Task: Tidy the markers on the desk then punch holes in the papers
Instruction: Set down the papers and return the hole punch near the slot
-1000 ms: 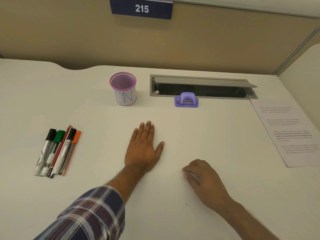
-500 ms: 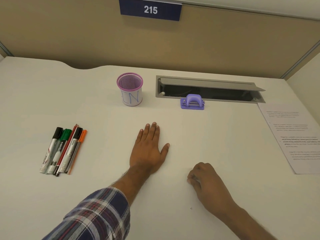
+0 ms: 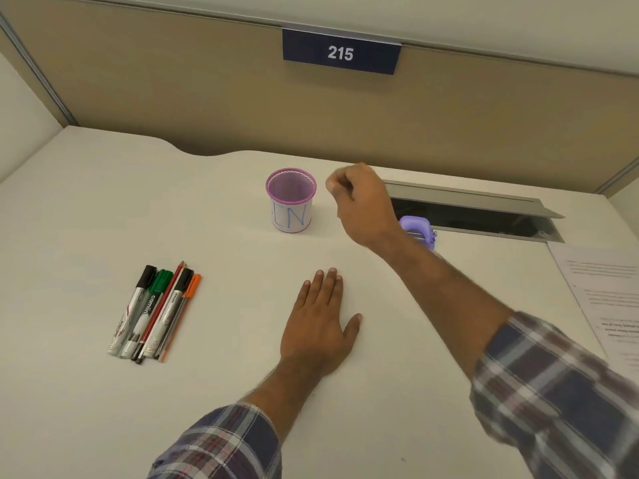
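Note:
Several markers and pens (image 3: 154, 312) lie side by side on the white desk (image 3: 86, 219) at the left. A purple mesh pen cup (image 3: 291, 200) stands upright at the back middle with nothing visible inside. My right hand (image 3: 359, 205) hovers in the air just right of the cup, fingers curled and holding nothing. It hides part of the purple hole punch (image 3: 420, 231). My left hand (image 3: 320, 323) rests flat on the desk, fingers straight. Printed papers (image 3: 601, 299) lie at the right edge.
A grey cable tray (image 3: 477, 210) with its lid raised is set into the desk behind the hole punch. A beige partition with a blue "215" sign (image 3: 340, 53) walls the back. Side panels close in both sides.
My right hand has lifted off the desk and moved forward and up to beside the pen cup. The left hand stays flat. The camera view has tilted up.

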`<move>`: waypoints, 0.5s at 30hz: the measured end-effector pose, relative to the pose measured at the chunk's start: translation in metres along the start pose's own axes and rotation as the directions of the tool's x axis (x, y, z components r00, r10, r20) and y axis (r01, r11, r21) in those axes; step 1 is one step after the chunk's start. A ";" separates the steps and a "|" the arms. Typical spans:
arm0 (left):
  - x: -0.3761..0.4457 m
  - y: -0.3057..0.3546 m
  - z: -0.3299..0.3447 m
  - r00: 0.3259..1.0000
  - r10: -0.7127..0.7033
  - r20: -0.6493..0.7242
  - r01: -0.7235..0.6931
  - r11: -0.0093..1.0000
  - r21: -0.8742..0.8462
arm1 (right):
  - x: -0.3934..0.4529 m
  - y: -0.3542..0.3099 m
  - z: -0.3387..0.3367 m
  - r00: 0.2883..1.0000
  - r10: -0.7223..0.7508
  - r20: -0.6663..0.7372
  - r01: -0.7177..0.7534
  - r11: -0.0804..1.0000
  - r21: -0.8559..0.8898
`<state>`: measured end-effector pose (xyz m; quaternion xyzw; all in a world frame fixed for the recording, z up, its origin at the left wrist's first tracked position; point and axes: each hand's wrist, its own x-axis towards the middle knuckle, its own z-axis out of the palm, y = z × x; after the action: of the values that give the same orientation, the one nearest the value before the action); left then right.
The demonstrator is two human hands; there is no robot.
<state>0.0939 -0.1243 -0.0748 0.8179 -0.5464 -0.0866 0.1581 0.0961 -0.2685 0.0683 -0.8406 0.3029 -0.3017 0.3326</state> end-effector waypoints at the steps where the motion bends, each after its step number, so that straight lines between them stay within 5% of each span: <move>1: 0.000 0.000 0.000 1.000 -0.001 0.001 0.001 1.000 -0.007 | 0.019 -0.003 0.007 1.000 -0.010 -0.008 0.010 1.000 0.000; 8: -0.001 0.000 -0.002 1.000 -0.008 -0.005 0.008 0.999 -0.050 | 0.081 0.004 0.044 0.996 -0.003 0.089 0.023 0.974 -0.224; 15: 0.000 0.001 0.000 1.000 -0.013 -0.013 0.012 0.999 -0.030 | 0.083 0.014 0.047 1.000 0.009 0.025 -0.005 0.988 -0.154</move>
<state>0.0932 -0.1240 -0.0743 0.8195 -0.5388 -0.0901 0.1734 0.1783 -0.3179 0.0553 -0.8666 0.3240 -0.2653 0.2714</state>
